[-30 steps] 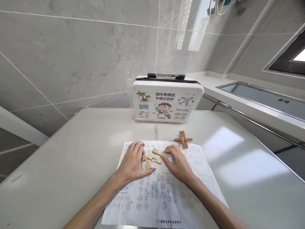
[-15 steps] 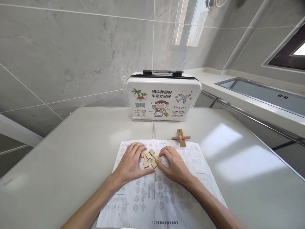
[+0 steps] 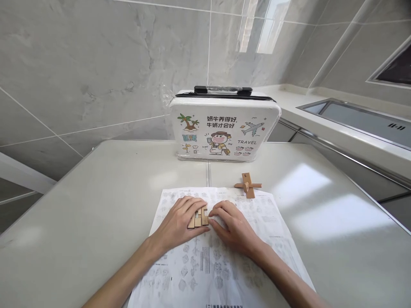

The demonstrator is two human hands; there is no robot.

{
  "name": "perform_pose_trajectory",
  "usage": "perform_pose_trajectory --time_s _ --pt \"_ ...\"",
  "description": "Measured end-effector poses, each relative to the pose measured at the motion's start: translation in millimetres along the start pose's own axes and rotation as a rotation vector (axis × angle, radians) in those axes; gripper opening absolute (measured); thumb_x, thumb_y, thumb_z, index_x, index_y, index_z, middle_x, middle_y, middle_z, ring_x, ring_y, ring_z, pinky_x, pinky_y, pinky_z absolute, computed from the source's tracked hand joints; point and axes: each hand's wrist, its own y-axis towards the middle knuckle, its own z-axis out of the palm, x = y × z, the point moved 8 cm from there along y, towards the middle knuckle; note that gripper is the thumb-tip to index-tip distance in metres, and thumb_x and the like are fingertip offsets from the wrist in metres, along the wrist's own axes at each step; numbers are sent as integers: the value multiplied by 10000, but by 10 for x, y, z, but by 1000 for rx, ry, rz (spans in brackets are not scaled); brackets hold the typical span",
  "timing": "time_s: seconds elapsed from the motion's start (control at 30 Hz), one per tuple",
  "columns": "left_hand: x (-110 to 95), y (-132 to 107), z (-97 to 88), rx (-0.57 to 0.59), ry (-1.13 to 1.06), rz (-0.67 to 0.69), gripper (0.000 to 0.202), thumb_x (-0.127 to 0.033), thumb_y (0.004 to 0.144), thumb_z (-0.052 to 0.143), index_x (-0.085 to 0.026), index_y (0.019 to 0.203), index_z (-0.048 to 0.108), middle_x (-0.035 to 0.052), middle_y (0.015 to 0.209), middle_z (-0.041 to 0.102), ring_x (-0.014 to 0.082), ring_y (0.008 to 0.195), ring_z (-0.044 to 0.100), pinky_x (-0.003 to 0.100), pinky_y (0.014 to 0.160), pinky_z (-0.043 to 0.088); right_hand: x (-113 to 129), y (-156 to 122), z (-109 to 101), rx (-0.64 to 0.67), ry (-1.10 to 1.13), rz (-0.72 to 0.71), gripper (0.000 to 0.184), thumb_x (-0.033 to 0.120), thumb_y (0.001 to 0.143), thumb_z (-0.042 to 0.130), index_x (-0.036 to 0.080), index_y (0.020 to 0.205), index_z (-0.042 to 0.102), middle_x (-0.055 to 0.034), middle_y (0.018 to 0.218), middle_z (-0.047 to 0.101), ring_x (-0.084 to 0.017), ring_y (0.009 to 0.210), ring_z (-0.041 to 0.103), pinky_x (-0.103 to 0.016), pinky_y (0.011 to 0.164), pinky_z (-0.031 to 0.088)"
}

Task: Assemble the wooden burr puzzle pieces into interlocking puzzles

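In the head view, three or so notched wooden pieces (image 3: 198, 221) lie side by side on a printed paper sheet (image 3: 237, 278), close to its far edge. The left hand (image 3: 180, 220) curves around them from the left, its fingers over their far ends and its thumb along their near ends, keeping them gathered in its grasp. The right hand (image 3: 236, 226) is half curled at their right side, thumb and forefinger tips close together at the rightmost piece; whether they pinch it cannot be told. Farther off and to the right, a brown wooden cross (image 3: 246, 185) marked "2" rests at the sheet's far edge. Beyond it, on the white table (image 3: 80, 214), a printed white case (image 3: 221, 128) stands upright before the grey wall (image 3: 96, 64).
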Motion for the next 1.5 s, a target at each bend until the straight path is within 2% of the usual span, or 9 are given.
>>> perform_pose_trajectory --time_s 0.2,0.4,0.53,0.77,0.93,1.13,1.3,1.5 --pt "174 -1 -56 -68 18 -68 543 -496 912 778 -323 1378 558 69 1327 682 320 1249 603 487 1037 520 19 34 -40 -3 23 12 108 186 1042 551 253 1061 634 -86 1016 674 -263 943 655 -434 807 571" --pt "543 -27 -275 -240 112 -230 493 -484 909 774 -298 1323 581 64 1298 691 317 1209 607 469 1003 525 2 34 -38 7 36 27 129 160 1037 531 247 1044 626 -83 1015 675 -261 943 655 -436 815 575" --pt "655 -30 -397 -275 151 -278 470 -466 906 768 -292 1307 595 64 1300 698 320 1195 611 471 1005 523 -20 25 -31 10 44 44 136 149 1032 528 246 1029 623 -81 1010 674 -257 935 653 -433 807 575" --pt "615 -9 -459 -229 203 -246 374 -425 947 663 -324 1307 677 70 1333 671 328 1239 606 499 1061 509 -27 23 -31 16 39 46 142 157 1040 517 244 1021 628 -76 1007 676 -248 922 651 -427 794 579" --pt "626 -9 -441 -241 227 -235 348 -439 933 676 -343 1266 711 65 1322 676 339 1239 613 522 1071 495 -33 25 -33 12 46 55 154 132 1033 515 244 1003 617 -78 1002 668 -252 922 641 -430 798 572" --pt "670 -15 -429 -235 225 -239 339 -526 947 691 -325 1221 704 59 1319 687 332 1230 609 513 1066 477 -47 27 -26 10 47 60 152 134 1033 513 239 994 615 -83 1001 666 -255 921 632 -437 800 566" --pt "733 -17 -446 -148 182 -202 358 -541 975 665 -339 1271 673 46 1365 664 310 1270 586 481 1090 462 -61 20 -16 21 59 69 152 147 1040 503 237 1001 619 -82 1006 667 -252 926 628 -444 814 567" --pt "712 -20 -479 -128 232 -144 404 -529 996 640 -329 1347 638 61 1396 659 320 1302 584 509 1123 439 -92 15 -31 16 115 118 155 155 1035 502 242 1000 625 -79 1016 662 -251 953 632 -427 825 553"
